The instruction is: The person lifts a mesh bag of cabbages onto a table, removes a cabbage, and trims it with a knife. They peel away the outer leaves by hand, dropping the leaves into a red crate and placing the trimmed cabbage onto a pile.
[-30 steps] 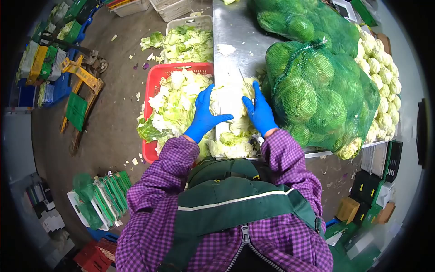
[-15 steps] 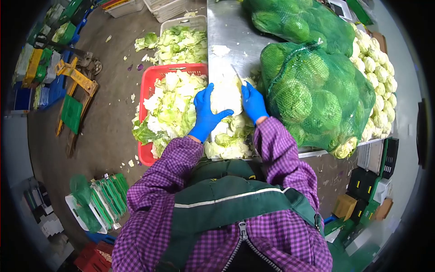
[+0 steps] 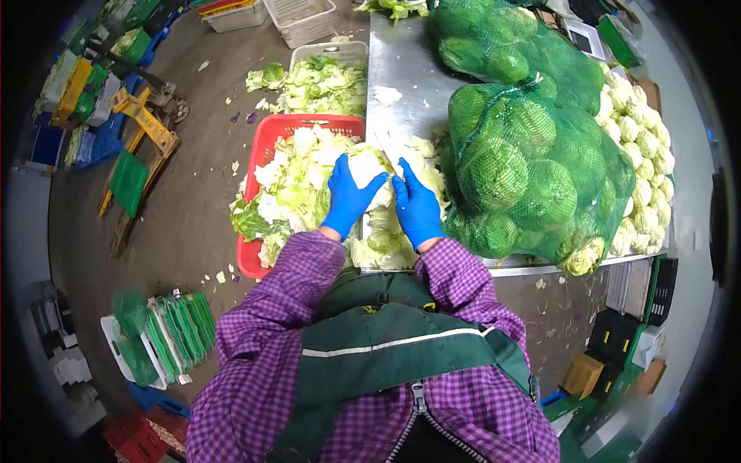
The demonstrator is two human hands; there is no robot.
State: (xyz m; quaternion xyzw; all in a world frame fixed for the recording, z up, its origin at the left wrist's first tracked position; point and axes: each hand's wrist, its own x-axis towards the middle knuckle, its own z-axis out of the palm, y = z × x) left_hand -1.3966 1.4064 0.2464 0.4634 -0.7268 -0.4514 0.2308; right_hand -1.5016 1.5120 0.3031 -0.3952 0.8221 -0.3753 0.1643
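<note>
A pale, trimmed cabbage [image 3: 368, 167] sits at the left edge of the steel table, overexposed and hard to outline. My left hand [image 3: 351, 197], in a blue glove, grips its left and near side with thumb and fingers curved round it. My right hand [image 3: 417, 202], gloved alike, is closed around a knife [image 3: 387, 148]; the handle is mostly hidden and the thin blade points away from me beside the cabbage. Cut leaves [image 3: 386, 245] lie on the table below and around both hands.
A red crate [image 3: 251, 166] heaped with leaves stands left of the steel table [image 3: 401, 58], with a pale leaf crate [image 3: 351, 52] behind. Green net bags of cabbages [image 3: 532, 166] crowd the right side, with stacked trimmed cabbages [image 3: 648, 154] beyond. A yellow pallet jack [image 3: 147, 123] stands left.
My right hand has come left and nearer, close beside my left hand, with the knife now against the cabbage's right side. The whole view has shifted slightly.
</note>
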